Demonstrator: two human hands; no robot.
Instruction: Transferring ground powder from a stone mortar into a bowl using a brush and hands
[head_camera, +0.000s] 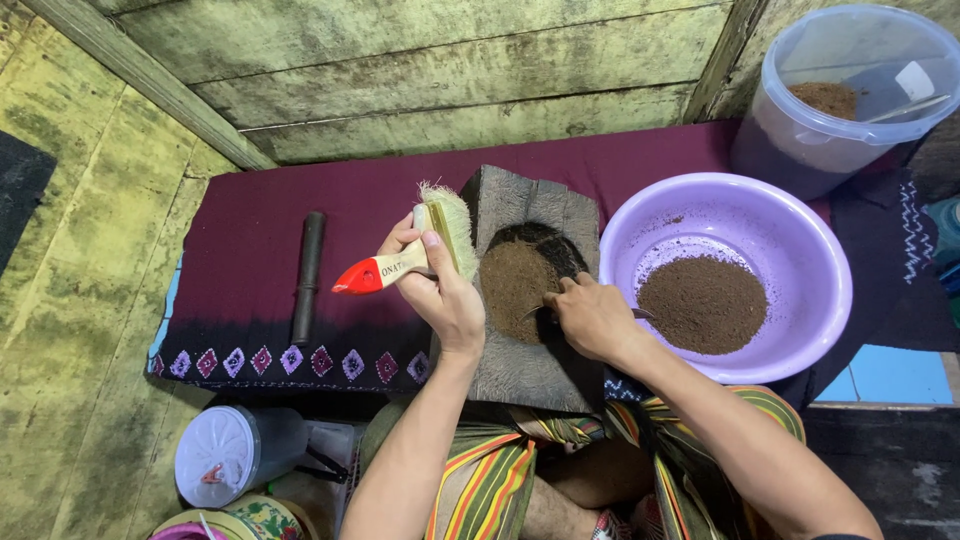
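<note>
My left hand (440, 288) grips a flat paintbrush (420, 243) with pale bristles and a wooden handle tipped in red, held just left of a dark wooden mortar block (530, 205). The block's hollow holds brown powder (512, 285). My right hand (592, 315) rests at the hollow's right edge, fingers closed on a thin metal spoon (640, 313) whose bowl is hidden in the powder. A lilac plastic basin (800, 235) with a mound of the same brown powder (702, 303) sits immediately right of the block.
A dark cylindrical pestle (308, 275) lies on the maroon patterned cloth (250, 230) to the left. A clear lidless tub (850, 140) with brown powder stands at the back right. A white-lidded jar (235, 455) sits on the floor at lower left. Wooden plank walls surround.
</note>
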